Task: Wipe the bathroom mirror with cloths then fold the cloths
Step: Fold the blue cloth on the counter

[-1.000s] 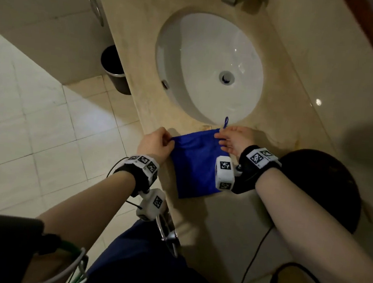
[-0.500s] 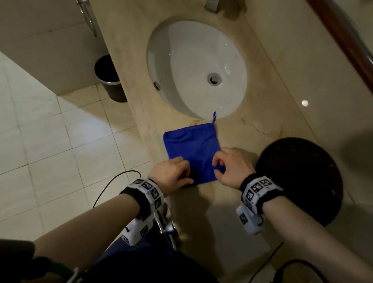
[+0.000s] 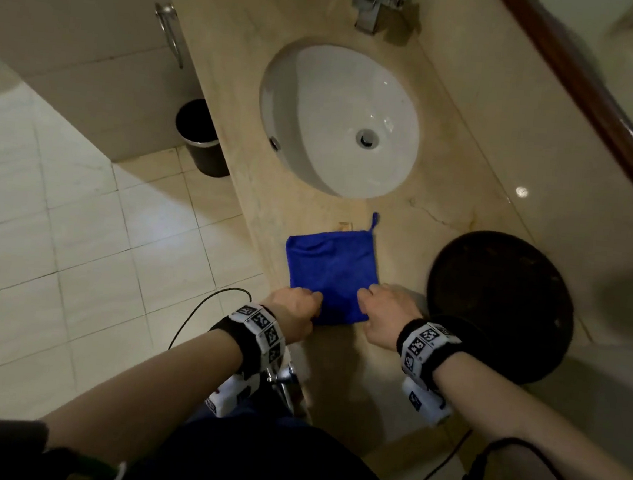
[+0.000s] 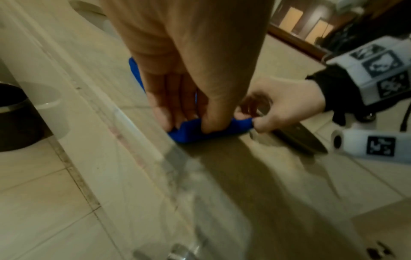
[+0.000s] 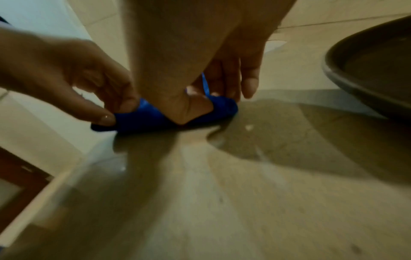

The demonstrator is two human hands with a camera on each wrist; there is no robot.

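Note:
A folded blue cloth (image 3: 329, 270) with a small hanging loop lies flat on the beige stone counter (image 3: 337, 365), just in front of the sink. My left hand (image 3: 294, 309) pinches the cloth's near left corner, thumb on top and fingers curled under. My right hand (image 3: 385, 312) pinches the near right corner the same way. In the left wrist view the cloth's near edge (image 4: 209, 130) bulges up between my left hand (image 4: 189, 105) and right hand (image 4: 275, 112). In the right wrist view my right hand (image 5: 200, 98) grips the blue cloth (image 5: 155, 119). The mirror's wooden frame (image 3: 598, 108) runs along the upper right.
A white oval sink (image 3: 338, 118) with a chrome tap (image 3: 372, 7) sits beyond the cloth. A dark round tray (image 3: 502, 304) lies right beside my right hand. A black waste bin (image 3: 201, 136) stands on the tiled floor left of the counter edge.
Both hands moved from the cloth's far edge by the sink back to its near edge and took hold of the near corners. The cloth looks shorter, lying square.

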